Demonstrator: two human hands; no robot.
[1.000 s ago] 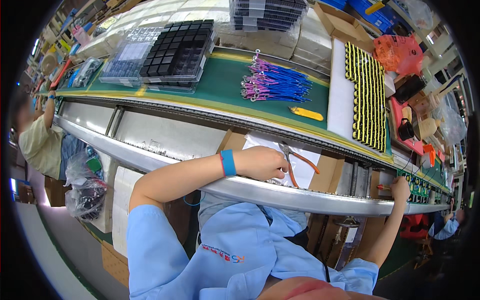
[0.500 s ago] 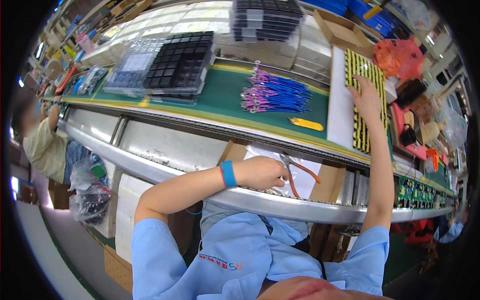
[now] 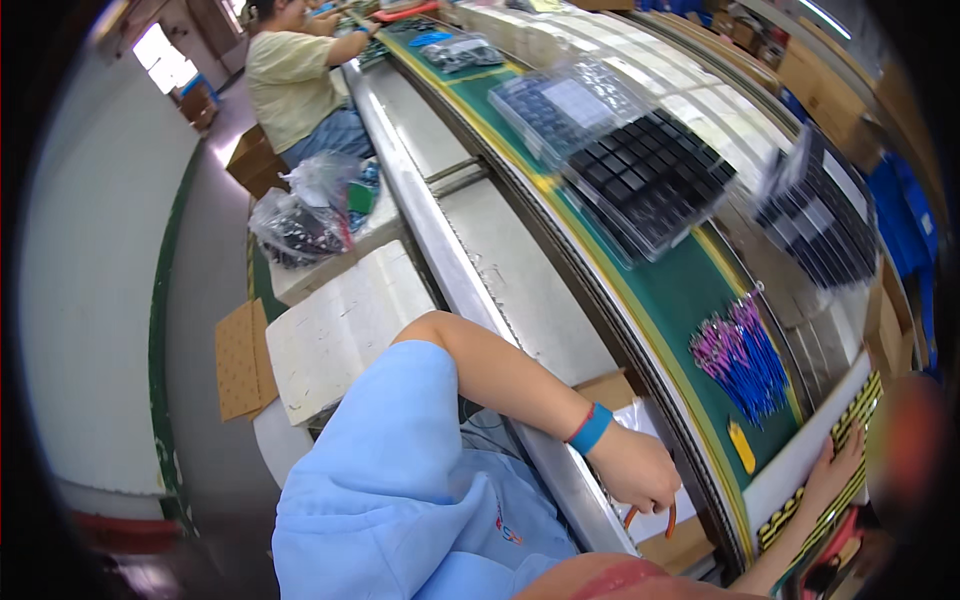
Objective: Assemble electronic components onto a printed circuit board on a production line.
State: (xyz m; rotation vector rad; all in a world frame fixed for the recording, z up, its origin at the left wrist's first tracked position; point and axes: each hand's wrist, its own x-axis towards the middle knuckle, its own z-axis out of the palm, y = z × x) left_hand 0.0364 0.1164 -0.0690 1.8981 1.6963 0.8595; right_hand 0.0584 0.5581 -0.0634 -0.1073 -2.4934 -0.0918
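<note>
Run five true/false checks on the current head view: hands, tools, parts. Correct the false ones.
1. A blue band is on the left hand's wrist. True.
2. The yellow cutter lies on the green work surface, near the blue-and-pink wires. True.
3. The right hand is at the blue-and-pink wires. False: it is at the black-and-yellow striped parts.
4. The orange-handled tool lies beside the yellow cutter. False: its orange handles show just below the left hand.
5. The blue-and-pink wires sit inside the black gridded tray. False: they lie on the green work surface, apart from it.
</note>
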